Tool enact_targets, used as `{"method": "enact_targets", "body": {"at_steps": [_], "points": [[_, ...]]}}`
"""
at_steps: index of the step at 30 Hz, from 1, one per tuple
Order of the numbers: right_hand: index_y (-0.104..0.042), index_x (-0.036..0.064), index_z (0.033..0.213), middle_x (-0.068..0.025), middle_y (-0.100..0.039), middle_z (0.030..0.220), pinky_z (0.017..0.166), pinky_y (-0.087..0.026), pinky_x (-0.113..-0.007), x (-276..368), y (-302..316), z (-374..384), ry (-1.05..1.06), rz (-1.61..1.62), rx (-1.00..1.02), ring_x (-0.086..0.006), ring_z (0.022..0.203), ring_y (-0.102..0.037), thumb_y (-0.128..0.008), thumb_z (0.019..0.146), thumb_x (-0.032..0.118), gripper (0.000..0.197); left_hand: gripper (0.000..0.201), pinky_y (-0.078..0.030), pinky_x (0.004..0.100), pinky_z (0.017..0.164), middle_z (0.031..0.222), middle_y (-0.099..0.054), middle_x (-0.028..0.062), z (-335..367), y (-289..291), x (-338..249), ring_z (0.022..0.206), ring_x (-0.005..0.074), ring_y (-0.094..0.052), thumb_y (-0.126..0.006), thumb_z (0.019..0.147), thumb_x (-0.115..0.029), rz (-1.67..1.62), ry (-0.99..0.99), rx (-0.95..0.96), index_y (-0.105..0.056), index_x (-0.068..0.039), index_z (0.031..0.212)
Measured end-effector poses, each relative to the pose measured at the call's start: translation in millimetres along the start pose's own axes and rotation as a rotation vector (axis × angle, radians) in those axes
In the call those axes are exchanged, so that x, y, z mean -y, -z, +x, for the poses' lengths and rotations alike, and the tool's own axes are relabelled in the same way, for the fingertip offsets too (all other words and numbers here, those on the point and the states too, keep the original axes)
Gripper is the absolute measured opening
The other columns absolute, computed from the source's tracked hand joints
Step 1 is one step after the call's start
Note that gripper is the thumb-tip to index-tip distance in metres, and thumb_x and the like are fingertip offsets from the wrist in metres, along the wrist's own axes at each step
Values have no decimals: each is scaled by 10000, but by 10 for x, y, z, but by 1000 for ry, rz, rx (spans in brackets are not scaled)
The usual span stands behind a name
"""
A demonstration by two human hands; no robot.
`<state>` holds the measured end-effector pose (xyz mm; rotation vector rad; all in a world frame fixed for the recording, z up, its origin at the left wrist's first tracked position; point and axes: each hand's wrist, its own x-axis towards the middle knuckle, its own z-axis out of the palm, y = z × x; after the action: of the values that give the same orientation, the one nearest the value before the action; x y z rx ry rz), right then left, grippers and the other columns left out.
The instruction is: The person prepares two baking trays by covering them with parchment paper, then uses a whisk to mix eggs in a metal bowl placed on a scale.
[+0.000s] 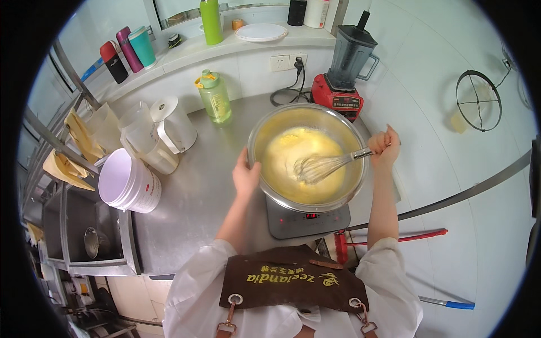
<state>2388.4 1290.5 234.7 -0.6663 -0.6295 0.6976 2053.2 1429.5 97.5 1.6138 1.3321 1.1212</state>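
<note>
A large steel mixing bowl sits on a dark electric hotplate whose red display is lit. Inside it is a pale yellow, creamy mixture, with brighter yellow patches along the edges. My right hand is closed round the handle of a wire whisk at the bowl's right rim. The whisk's wires lie slanted in the mixture, partly sunk. My left hand grips the bowl's left rim, thumb near the edge and fingers along the outer wall.
Behind the bowl stands a red-based blender. A green water bottle is at the back. To the left are a white bucket, a white jug and clear measuring jugs. A sink lies at far left.
</note>
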Motion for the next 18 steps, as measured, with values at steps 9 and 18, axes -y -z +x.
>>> {"method": "enact_targets", "body": {"at_steps": [9,18], "points": [[-236,148,526,11,-225,436,435,-214,-308,-248,-166,-90,-50,47,-3,-127,402,-206,-449,936,235,469,638,-449,292,512,621,-587,57,18,39,84,503,123,-533,-632,761,-173,53,-47,-21,-474,-51,1367],[-248,154,531,17,-226,427,408,-185,-307,-500,-119,-101,-61,109,13,-121,386,-196,-440,944,244,465,639,-452,287,512,614,-572,55,-4,70,-70,493,115,-517,-619,759,-148,-4,16,-4,-465,-32,1368]]}}
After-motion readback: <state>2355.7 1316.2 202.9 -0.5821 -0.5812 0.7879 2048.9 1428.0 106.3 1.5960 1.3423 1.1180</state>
